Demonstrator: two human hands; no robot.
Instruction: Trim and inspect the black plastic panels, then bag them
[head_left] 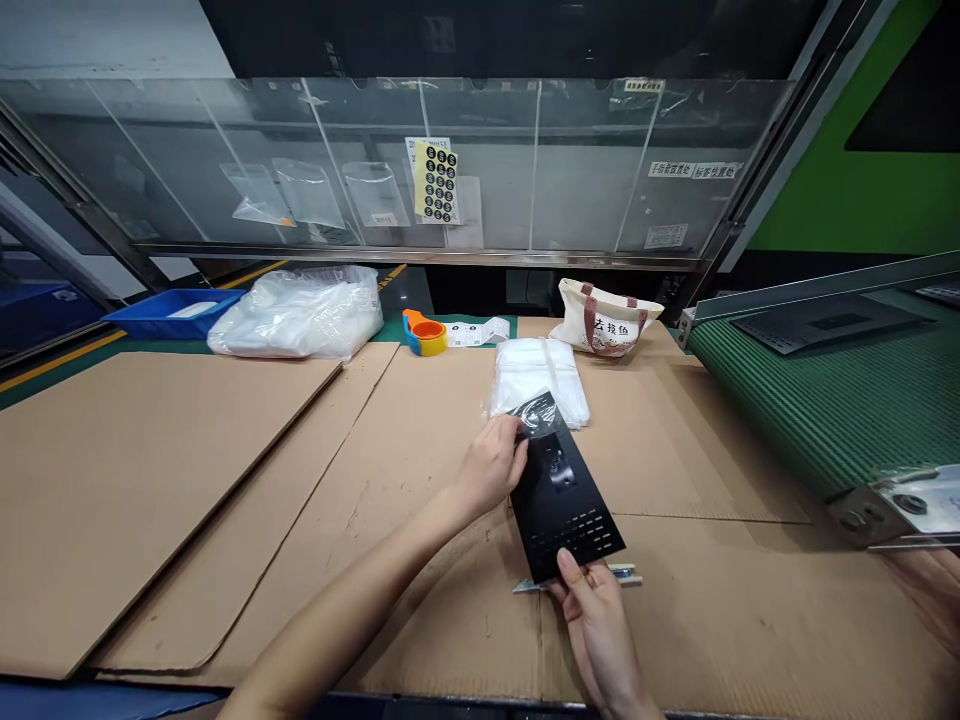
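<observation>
A black rectangular panel (551,500) with slots near its lower end is held tilted above the cardboard-covered table. My right hand (596,620) grips its bottom edge, thumb on top and fingers underneath. At the panel's upper left edge, my left hand (499,460) is closed, its fingertips pinched by a shiny clear film (535,412) on the panel. Behind the panel lies a stack of white plastic bags (541,372). A thin tool with a pointed tip (628,576) rests on the cardboard, partly hidden by the panel and my right hand.
A green conveyor belt (840,390) carries another black panel (832,322) at right. At the back are a blue tray (139,318), a plastic-wrapped bundle (300,312), a tape dispenser (426,334) and a cloth bag (606,318). Another person's arm (926,590) shows at lower right.
</observation>
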